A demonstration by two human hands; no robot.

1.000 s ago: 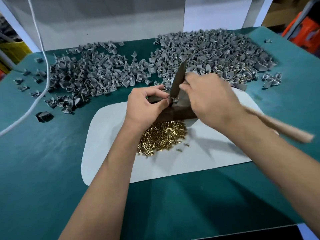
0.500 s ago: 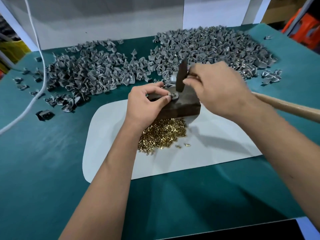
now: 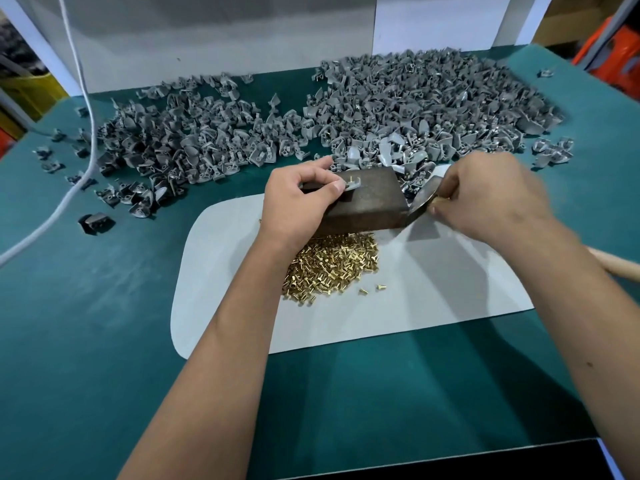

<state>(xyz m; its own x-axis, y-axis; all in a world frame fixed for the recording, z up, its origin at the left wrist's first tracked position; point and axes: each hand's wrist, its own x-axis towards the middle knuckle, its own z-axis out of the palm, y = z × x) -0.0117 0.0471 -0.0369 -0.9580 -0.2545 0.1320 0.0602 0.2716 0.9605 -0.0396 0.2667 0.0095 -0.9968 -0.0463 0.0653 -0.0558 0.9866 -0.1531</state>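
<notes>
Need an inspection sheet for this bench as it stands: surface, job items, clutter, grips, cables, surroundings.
Surface: green table with a white mat in the middle.
Job's things: dark block at the mat's far edge; small grey part with a brass pin standing in it, on the block's top; hammer, head lowered beside the block's right end.
Clutter: heap of grey parts along the far side, strays at left; pile of brass pins on the mat.
Grips: left hand pinches the small grey part; right hand grips the hammer close to its head.
Cables: white cable runs across the table's left side.
Surroundings: white panel behind; orange thing far right, blurred.
</notes>
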